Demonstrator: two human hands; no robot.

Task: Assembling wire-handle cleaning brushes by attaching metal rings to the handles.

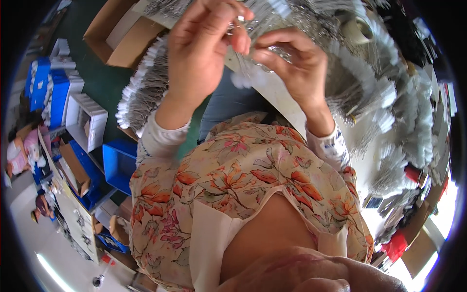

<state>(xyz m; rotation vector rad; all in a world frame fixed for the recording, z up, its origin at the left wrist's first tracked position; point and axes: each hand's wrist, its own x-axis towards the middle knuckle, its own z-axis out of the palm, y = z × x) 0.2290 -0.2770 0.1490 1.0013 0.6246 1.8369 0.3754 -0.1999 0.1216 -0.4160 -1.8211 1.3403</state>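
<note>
Between both hands' fingertips, left hand (202, 53) and right hand (296, 65) pinch a small metal ring (239, 22).

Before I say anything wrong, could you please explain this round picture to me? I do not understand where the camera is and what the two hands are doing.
There is no machine here. The camera sits on a person's head and looks down, so you see their flowered blouse below and their two bare hands above. The wide lens bends everything toward the rim.

The left hand and right hand meet close together, each pinching a small shiny metal piece; its exact kind is too small to tell.

Under them lies a white worktable covered with fans of thin metal wires with white tags. At the left, on the floor, stand blue bins and cardboard boxes.
</note>
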